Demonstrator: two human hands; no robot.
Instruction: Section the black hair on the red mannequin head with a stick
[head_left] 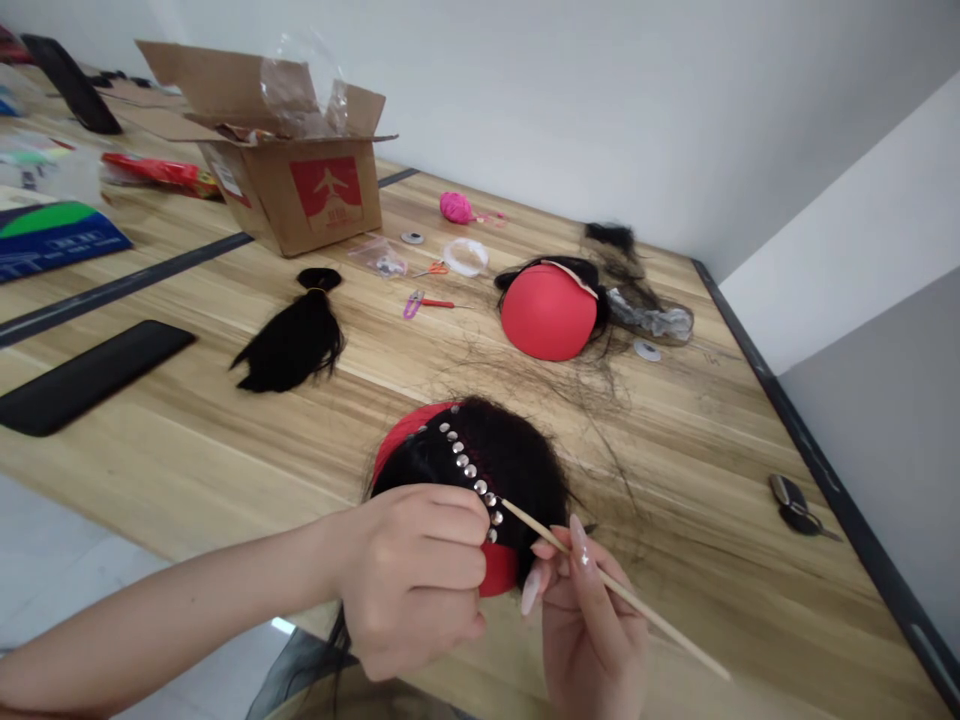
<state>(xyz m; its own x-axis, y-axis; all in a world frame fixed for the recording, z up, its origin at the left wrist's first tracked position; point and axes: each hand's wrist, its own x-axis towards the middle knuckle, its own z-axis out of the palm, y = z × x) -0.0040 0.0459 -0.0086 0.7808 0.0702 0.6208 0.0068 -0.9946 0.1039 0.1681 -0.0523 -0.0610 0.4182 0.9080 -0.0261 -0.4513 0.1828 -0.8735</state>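
Observation:
A red head form (501, 572) wears a black hairpiece (517, 450) at the table's front edge. A row of shiny silver pins (470, 471) runs down across the hair. My left hand (416, 575) is closed in a fist over the near left side of the form, its knuckles beside the lowest pins; whatever it pinches is hidden. Between the thumb and fingers of my right hand (589, 610) is a thin wooden-handled needle (652, 612). Its fine tip reaches the hair right beside the pins, near my left fist.
Behind stands another red form (551, 312) with dark hair. A tied black hair bundle (296, 340), a black phone-like slab (97, 375), a red-handled hook (439, 303), orange scissors (433, 269), pink yarn (455, 207), an open cardboard box (259, 200) and a car key (793, 503) lie around.

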